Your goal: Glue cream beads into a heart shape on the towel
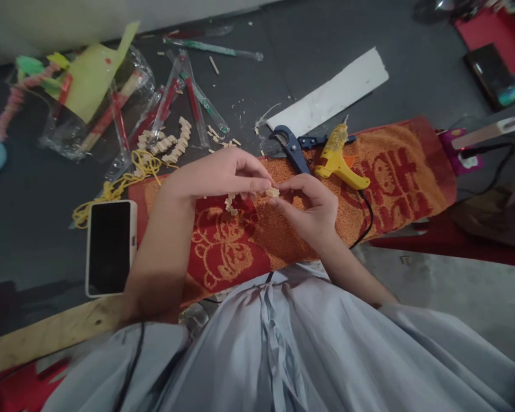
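Observation:
My left hand [223, 177] and my right hand [309, 209] meet above an orange and red towel [395, 177]. Both pinch a small pale wooden piece [273, 192] between their fingertips. A short string of similar small wooden bits [230, 204] hangs just below my left fingers. Both hands have their fingers closed in a pinch.
A yellow glue gun [338, 157] and blue-handled cutters [292, 149] lie on the towel's far edge. A phone [110, 247] lies at left beside yellow cord [124, 180]. More wooden bits [175, 143], plastic sleeves [189, 97], a clear bag [90, 109] and a white strip [330, 94] lie on the dark floor.

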Tool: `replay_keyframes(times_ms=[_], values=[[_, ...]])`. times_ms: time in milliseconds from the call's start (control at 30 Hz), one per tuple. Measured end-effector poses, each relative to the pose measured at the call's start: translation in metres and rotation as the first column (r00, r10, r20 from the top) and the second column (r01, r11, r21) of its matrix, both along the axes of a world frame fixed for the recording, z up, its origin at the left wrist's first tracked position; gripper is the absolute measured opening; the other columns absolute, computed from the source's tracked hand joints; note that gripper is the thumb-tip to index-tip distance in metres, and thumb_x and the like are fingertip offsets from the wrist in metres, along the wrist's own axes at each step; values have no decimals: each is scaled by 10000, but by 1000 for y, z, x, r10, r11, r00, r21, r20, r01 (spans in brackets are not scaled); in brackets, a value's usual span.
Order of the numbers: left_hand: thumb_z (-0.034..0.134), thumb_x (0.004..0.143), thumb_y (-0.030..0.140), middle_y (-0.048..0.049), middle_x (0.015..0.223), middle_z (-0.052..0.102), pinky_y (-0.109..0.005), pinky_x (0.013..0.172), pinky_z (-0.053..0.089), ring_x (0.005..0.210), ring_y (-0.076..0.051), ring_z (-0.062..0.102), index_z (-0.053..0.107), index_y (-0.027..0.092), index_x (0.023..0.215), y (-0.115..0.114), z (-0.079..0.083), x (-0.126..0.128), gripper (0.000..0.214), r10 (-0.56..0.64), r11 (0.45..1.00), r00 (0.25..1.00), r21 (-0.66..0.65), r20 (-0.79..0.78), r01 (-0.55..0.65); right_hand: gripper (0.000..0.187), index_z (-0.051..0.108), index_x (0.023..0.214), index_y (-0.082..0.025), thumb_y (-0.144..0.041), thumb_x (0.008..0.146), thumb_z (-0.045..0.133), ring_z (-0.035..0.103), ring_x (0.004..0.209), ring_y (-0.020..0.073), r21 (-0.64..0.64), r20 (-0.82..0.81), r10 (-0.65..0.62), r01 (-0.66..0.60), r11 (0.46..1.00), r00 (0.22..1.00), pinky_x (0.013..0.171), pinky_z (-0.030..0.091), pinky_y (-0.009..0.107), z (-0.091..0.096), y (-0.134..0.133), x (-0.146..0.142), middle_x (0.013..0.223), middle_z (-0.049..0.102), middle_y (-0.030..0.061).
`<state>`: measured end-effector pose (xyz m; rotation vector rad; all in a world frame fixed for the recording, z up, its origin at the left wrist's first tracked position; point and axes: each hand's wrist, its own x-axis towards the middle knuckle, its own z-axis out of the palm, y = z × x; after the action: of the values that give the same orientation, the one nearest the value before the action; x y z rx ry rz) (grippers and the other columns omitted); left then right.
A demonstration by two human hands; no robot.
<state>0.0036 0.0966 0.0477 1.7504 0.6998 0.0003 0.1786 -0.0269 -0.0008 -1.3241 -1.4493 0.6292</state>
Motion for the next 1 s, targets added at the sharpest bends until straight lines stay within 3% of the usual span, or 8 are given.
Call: replay_keyframes(times_ms=[267,433,667,867,1000], values=[[734,744,502,-40,868,742,-265,650,517,782,-185,688,740,220,936,-2,-6,5,342,-5,999,999,-44,46,7,300,692,827,-229,-519,787,758,618,681,157,-24,-107,12,-15,1000,994,612,530,318,7,6,0,765,687,18],[720,770,517,-42,821,723,-246,583,501,706,-160,668,716,205,942,-3,-4,5,356,8,1000,999,-15,42,-8,248,709,778,-238,-481,813,747,636,681,151,7,-195,-3,5,1000,981,629,535,316,9,9,0,750,715,10],[679,807,564,-44,800,716,-251,646,534,734,-153,679,696,189,947,-7,-7,12,401,68,997,993,36,93,-72,317,684,687,-258,-555,786,731,616,650,168,24,-215,-139,148,989,967,645,542,358,-1,17,-1,678,676,5],[684,803,538,-51,830,728,-255,654,538,735,-152,678,686,183,925,-7,-10,12,376,77,997,988,-4,133,-77,318,648,701,-238,-531,772,750,552,575,128,-29,-361,-120,118,993,925,564,492,304,-7,18,2,656,610,-20],[677,808,502,-52,823,719,-260,669,534,729,-144,662,673,166,932,-6,-10,10,357,161,984,981,61,111,-168,323,636,719,-231,-531,790,732,521,526,113,-81,-244,-168,152,985,955,491,446,271,-6,20,18,616,578,-29]])
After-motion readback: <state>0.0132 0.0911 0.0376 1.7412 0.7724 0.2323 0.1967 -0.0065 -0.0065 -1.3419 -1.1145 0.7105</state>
